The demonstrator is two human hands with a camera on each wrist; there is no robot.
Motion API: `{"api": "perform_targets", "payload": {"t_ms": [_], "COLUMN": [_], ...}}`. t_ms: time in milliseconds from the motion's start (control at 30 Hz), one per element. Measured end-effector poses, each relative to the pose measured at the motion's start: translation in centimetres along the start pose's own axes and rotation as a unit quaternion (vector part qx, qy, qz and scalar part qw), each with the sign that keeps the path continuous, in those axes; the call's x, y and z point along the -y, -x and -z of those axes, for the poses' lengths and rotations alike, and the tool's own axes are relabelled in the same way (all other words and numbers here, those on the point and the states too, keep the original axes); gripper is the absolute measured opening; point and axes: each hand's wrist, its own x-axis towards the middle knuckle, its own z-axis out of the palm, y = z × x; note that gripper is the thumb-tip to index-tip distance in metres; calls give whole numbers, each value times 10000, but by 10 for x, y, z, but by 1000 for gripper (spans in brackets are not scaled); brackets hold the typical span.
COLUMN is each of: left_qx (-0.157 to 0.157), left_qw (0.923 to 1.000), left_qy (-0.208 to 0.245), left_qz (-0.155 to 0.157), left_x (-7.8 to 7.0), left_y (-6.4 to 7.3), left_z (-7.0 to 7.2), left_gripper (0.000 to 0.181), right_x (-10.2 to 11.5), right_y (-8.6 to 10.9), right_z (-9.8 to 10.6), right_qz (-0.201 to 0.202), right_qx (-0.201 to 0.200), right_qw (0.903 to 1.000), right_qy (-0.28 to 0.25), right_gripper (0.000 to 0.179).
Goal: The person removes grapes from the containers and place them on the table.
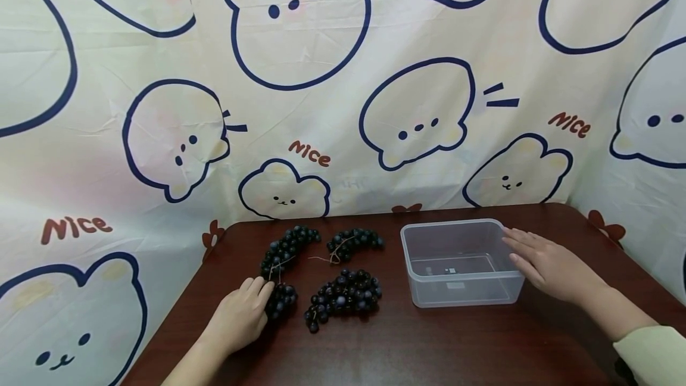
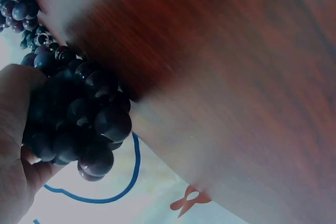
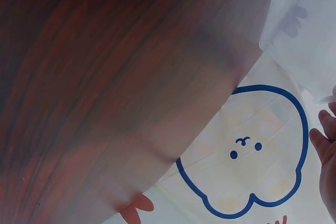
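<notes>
In the head view my left hand holds a bunch of dark grapes at the left side of the table. The left wrist view shows those grapes close up against the palm, with a thumb or finger behind them. My right hand lies with fairly straight fingers at the right rim of a clear plastic box. In the right wrist view only some fingertips show, near the box wall. Inside the box nothing large is seen, only small marks on its floor.
Three more grape bunches lie on the brown table: a long one behind my left hand, a smaller one at the back, and a broad one left of the box. A cartoon-printed cloth hangs behind the table.
</notes>
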Motion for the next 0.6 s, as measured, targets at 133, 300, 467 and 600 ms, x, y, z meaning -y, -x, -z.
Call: {"api": "perform_targets", "payload": {"t_ms": [133, 300, 467, 600], "left_qx": [273, 461, 417, 340], "left_qw": [9996, 9989, 9991, 9994], "left_qy": [80, 82, 60, 37], "left_qz": [59, 91, 62, 48], "left_x": [0, -1, -2, -3], "left_y": [2, 2, 1, 1], "left_z": [3, 6, 7, 9], "left_gripper": [40, 47, 45, 45], "right_x": [0, -1, -1, 0], "right_y": [0, 0, 0, 0], "right_z": [-1, -3, -2, 1], "right_qz": [-27, -45, -73, -88], "right_qx": [3, -1, 65, 119], "right_qw": [10000, 9999, 9999, 9999], "right_qy": [50, 91, 63, 51], "right_gripper": [44, 44, 45, 46]}}
